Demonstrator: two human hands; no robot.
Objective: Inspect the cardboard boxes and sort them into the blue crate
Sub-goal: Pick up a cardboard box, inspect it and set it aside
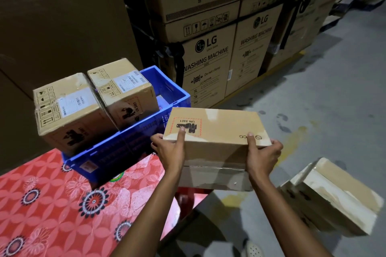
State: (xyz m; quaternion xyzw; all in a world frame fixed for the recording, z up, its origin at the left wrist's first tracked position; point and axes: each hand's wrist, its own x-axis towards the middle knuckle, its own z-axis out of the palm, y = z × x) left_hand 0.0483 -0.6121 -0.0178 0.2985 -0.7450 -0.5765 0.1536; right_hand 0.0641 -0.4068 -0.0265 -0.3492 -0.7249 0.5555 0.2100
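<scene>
I hold a cardboard box (217, 129) in the air with both hands, just right of the blue crate (129, 140). Its top face carries a red-dashed UN 3481 label. My left hand (170, 150) grips the box's near left corner, thumb on the label. At the near right corner my right hand (262, 155) grips it, thumb on top. Two more cardboard boxes stand upright side by side in the crate: one at the left (69, 110) and one at the right (123, 89), both with white barcode stickers on top.
The crate sits on a table with a red flowered cloth (52, 204). A stack of cardboard boxes (332, 198) lies on the grey floor at the lower right. Large LG washing-machine cartons (208, 64) stand behind, and a tall brown carton (62, 27) at the left.
</scene>
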